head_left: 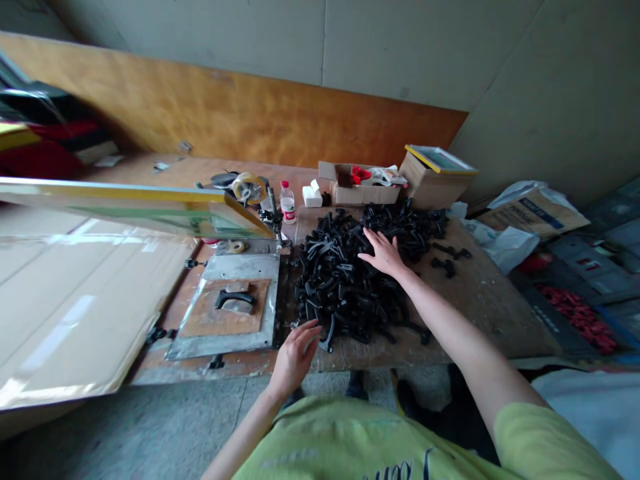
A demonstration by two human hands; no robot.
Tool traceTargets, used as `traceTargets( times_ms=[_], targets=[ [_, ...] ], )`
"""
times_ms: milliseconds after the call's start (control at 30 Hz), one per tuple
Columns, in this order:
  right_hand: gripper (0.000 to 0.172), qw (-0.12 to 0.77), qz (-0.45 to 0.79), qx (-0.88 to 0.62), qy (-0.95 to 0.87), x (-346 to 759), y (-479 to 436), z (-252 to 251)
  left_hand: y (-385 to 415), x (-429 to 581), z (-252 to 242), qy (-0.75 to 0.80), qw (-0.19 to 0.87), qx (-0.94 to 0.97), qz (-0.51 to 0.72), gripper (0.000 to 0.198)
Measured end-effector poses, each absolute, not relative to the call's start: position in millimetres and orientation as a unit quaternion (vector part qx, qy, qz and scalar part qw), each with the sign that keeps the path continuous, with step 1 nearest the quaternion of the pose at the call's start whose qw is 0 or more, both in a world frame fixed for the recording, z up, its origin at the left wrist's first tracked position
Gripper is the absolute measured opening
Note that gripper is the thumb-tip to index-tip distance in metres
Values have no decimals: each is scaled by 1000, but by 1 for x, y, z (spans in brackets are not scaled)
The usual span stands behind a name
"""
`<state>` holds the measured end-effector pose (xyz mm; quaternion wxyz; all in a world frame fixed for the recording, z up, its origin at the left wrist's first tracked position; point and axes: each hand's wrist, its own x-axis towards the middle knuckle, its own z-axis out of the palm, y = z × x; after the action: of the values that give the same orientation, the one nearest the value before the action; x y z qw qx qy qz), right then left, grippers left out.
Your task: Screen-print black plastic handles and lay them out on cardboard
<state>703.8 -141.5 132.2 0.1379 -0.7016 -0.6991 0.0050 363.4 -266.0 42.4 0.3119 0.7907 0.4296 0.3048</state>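
A large heap of black plastic handles (345, 287) lies on the wooden table in front of me. My right hand (383, 253) is over the far middle of the heap, fingers spread, and it seems to hold nothing. Near the table's front edge, my left hand (297, 353) has its fingers loosely bent and partly apart, with nothing seen in them. Just beside its fingertips is one handle (329, 333) at the heap's near edge. To the left, a single black handle (236, 298) rests on a brown pad fixed to a metal plate (200, 343).
A yellow-edged screen frame (215, 200) tilts up above the plate's far side. Flattened cardboard (75, 300) covers the left. Behind the heap stand a bottle (287, 203), an open carton (365, 195) and another box (430, 183). Loose handles (444, 267) lie right. A crate holds red pieces (577, 317).
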Motion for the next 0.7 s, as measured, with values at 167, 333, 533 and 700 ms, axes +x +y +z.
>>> traceTargets(
  times_ms=[167,333,533,700],
  targets=[
    [58,253,-36,-720,-645,669,-180,118,-300,308,12,425,398,788,198,29],
    [51,261,-92,-688,-671,615,-251,91,-307,265,7,426,447,778,114,30],
    [46,101,31,-532,-840,564,-310,21,-303,257,9,431,456,770,116,31],
    [35,98,126,-542,-825,565,-298,-29,-302,256,12,459,444,757,140,31]
  ],
)
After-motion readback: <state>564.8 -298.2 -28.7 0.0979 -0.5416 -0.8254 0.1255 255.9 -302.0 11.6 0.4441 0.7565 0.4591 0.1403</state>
